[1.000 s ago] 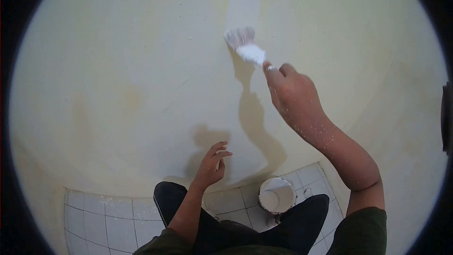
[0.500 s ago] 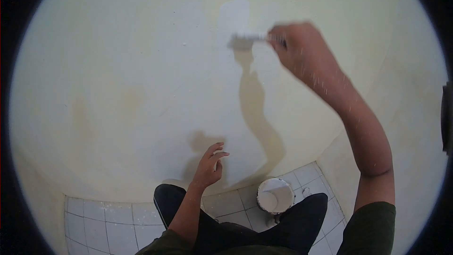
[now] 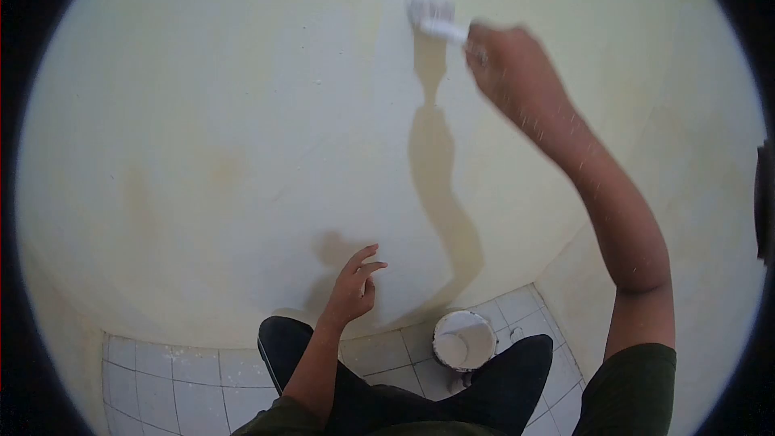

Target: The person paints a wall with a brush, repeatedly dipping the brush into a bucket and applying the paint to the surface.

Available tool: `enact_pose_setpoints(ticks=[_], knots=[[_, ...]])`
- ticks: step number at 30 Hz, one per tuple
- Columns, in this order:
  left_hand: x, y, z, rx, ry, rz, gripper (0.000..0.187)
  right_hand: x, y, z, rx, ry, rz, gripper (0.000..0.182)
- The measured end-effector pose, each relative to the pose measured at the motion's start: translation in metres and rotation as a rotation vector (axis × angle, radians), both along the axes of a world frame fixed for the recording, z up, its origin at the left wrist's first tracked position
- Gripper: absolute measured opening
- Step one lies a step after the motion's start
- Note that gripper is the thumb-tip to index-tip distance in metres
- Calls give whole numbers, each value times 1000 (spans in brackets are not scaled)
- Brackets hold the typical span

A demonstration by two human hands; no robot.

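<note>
My right hand (image 3: 517,69) is closed around the handle of a paintbrush (image 3: 440,26), raised high against the pale yellow wall (image 3: 242,97). The brush is slightly blurred, and its bristles are at the wall's upper part where whitish paint shows. A shadow of the brush and arm falls below it. My left hand (image 3: 353,287) is low near the wall, fingers apart and holding nothing. On the floor between my knees stands a paint bucket (image 3: 464,341) with white paint inside and drips around its rim.
White floor tiles (image 3: 194,367) run along the wall's foot, spattered with white specks at the left. A side wall (image 3: 646,161) meets the main wall on the right. A dark object (image 3: 764,202) shows at the far right edge. My bent knees (image 3: 286,343) flank the bucket.
My right hand has moved the paintbrush upward and slightly right along the wall, and the brush has turned. My left hand stays nearly still. The view has shifted a little.
</note>
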State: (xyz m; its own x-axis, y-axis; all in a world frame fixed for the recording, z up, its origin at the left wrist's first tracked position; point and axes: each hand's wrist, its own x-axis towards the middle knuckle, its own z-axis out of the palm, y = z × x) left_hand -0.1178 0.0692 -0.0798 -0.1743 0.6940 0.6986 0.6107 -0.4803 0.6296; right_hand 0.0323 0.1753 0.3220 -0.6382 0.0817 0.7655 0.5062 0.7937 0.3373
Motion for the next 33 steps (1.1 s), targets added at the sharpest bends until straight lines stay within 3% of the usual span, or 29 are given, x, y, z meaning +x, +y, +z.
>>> enact_pose_setpoints(ticks=[5, 9, 13, 19, 22, 26, 29, 33], knots=[[5, 1, 3, 34, 23, -11, 47, 24, 12, -113, -233, -345, -64, 15], [9, 4, 2, 40, 19, -37, 47, 40, 16, -148, -501, -480, -118, 12], [11, 5, -2, 28, -5, -56, 48, 39, 26, -112, -387, -393, -161, 13], [9, 5, -4, 18, 21, -46, 50, 26, 26, 10, -30, -24, 71, 16], [10, 3, -3, 7, 16, -51, 52, 22, 18, 42, -6, 83, 105, 18], [11, 2, -3, -9, 35, -56, 53, 22, 0, 46, 21, 275, 137, 19], [13, 1, 2, 15, 133, 17, 51, 18, -1, 35, 335, 339, 203, 21], [18, -2, 11, 57, 214, 73, 54, 23, 21, 10, 150, 188, 87, 17]])
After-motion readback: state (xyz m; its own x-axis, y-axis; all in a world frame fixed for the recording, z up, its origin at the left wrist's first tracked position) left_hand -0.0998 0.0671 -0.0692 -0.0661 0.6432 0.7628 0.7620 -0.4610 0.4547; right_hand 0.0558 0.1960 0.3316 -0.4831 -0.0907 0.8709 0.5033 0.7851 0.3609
